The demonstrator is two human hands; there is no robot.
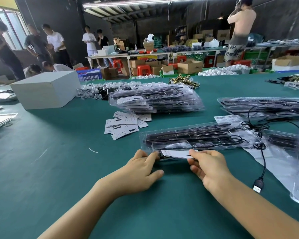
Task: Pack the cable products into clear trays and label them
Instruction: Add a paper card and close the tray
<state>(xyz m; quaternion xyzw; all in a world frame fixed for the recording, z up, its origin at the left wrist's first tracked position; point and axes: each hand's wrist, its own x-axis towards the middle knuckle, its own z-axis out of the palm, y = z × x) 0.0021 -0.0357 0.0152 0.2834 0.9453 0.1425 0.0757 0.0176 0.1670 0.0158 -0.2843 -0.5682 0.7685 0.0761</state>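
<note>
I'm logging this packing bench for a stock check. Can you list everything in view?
Clear tray: one, black parts inside, in front of the hands.
White card: one, at the tray's near edge.
Tray stack: one, clear, centre.
Second tray stack: one, clear, right.
Loose cards: a pile, white, left of the tray.
Box: one, white, far left.
USB cable: one, black, right.
Barcode labels: white, behind the tray.
Table: green.
Left hand: fingers touch the tray's edge.
Right hand: grip on the card.
</note>
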